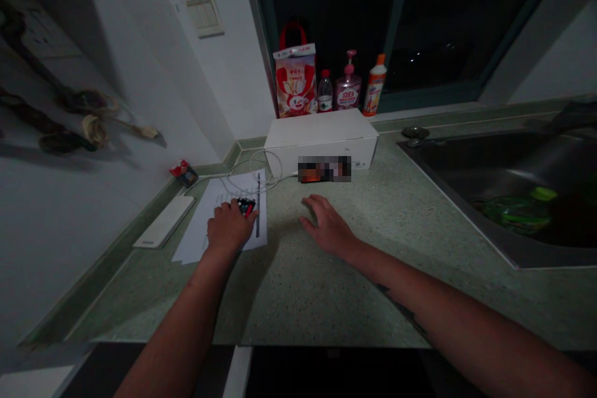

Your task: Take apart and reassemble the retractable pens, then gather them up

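Observation:
My left hand (229, 224) is closed around a small black-and-red object (247, 206) above printed paper sheets (200, 224). Fingers cover most of that object, so its kind cannot be made out. Over the bare green speckled countertop (298, 298), my right hand (329, 224) has its thumb and fingers apart, with nothing between them. Just beyond the right hand, a phone-like device (317, 171) with a blurred-out screen leans on a long white box (321, 143). A thin white cable (252, 189) loops from the device across the paper towards the left.
To the left lie a flat white slab (165, 222) and a small red-and-dark packet (183, 173). Behind the box stand a red bag (296, 84), a small water bottle (325, 92), a pink pump bottle (348, 84) and an orange-capped bottle (374, 87). A sink (448, 193) holds a green bottle (517, 211).

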`<state>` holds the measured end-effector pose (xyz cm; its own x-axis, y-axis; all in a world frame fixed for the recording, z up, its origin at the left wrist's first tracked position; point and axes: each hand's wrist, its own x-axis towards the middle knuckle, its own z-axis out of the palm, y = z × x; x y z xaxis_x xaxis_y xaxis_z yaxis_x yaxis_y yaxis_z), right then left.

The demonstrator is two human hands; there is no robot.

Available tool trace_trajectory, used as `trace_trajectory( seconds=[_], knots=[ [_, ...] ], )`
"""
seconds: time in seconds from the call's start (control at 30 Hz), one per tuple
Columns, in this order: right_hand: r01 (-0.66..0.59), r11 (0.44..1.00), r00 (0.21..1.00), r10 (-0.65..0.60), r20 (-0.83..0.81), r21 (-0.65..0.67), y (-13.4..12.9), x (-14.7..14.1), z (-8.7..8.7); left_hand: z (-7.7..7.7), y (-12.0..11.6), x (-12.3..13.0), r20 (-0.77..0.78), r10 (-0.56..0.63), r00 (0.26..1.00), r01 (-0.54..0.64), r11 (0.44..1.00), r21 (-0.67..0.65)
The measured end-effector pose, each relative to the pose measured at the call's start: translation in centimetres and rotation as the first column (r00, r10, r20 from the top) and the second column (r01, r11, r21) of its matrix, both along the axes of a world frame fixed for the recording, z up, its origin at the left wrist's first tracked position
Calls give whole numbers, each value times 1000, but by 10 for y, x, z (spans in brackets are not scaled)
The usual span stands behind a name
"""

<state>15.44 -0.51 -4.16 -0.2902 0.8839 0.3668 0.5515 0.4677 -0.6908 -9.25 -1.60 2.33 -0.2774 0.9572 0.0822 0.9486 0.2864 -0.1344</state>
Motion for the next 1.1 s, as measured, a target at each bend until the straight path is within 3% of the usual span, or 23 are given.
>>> trace_trajectory(
  seconds=[0.6,1.1],
  knots=[
    [-18,999,1000,17,25,28,0,2,-2,9,-1,-6,23,24,999,-26,997,70],
    [-20,999,998,19,59,24,-2,2,0,6,4,-19,70,67,995,-68,998,11]
  ],
)
